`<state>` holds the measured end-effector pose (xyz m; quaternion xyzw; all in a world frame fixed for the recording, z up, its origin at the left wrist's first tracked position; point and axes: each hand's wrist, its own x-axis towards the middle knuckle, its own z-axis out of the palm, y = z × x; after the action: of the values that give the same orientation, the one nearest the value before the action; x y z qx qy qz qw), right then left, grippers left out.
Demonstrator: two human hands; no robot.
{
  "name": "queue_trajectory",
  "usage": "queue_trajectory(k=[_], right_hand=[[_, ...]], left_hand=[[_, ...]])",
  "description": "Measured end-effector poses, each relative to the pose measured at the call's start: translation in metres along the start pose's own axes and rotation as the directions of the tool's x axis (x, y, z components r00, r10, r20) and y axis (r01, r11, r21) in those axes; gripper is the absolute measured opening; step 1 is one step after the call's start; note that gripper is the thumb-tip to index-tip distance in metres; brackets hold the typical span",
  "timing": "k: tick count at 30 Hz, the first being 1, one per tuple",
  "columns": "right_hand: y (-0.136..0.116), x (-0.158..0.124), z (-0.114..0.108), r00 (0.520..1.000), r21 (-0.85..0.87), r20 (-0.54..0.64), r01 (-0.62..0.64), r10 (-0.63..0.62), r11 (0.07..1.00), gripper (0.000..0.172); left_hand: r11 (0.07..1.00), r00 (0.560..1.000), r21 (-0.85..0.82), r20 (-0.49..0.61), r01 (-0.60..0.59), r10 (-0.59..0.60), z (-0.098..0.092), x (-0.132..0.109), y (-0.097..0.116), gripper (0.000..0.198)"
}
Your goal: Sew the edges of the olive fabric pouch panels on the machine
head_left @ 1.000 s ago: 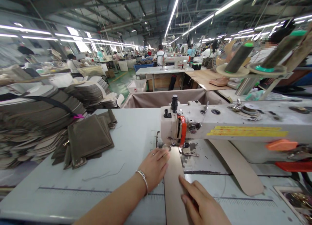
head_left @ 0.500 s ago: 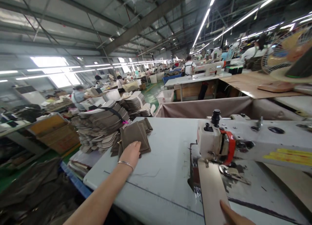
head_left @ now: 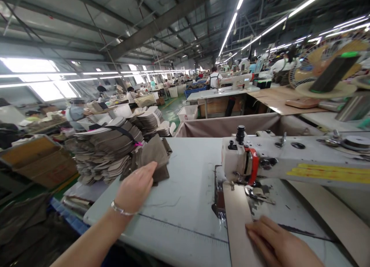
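Note:
My left hand [head_left: 134,190], with a silver bracelet at the wrist, is at a small pile of dark brown fabric pieces [head_left: 160,173] on the table's left side. Its fingers are together on the top fabric piece [head_left: 154,150], which stands tilted up from the pile; my thumb is hidden. My right hand [head_left: 279,240] is closed at the right edge of a long beige strip [head_left: 238,213], fingers curled against it. The strip's far end lies under the head of a white sewing machine [head_left: 235,159] with a red band.
Bundled stacks of cut pieces [head_left: 106,147] stand beyond the table's left edge. A blue crate [head_left: 68,217] with dark fabric is below left. Behind the table hangs a cloth-lined bin [head_left: 228,124]. A thread cone [head_left: 332,74] and a fan [head_left: 306,66] are at right.
The view has turned right. My left hand has drawn slightly back, and the top fabric piece has tilted up. More of my right hand has come into view, its fingers now curled at the strip.

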<state>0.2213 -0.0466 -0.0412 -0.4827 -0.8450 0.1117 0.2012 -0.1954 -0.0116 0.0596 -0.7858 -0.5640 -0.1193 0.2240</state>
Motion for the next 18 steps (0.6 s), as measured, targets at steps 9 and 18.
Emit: queue_trajectory(k=[9,18], right_hand=[[0.014,0.047,0.005,0.963,-0.24,-0.135,0.197,-0.234,0.951,0.036],[0.004,0.044,0.0,0.966,-0.24,-0.145,0.175,-0.214,0.955,0.038]], left_hand=[[0.857,0.938,-0.504,0.237,-0.106,0.255,0.015,0.003,0.129,0.03],[0.869,0.96,-0.463,0.277,0.173,-0.044,0.082,0.066,0.091,0.019]])
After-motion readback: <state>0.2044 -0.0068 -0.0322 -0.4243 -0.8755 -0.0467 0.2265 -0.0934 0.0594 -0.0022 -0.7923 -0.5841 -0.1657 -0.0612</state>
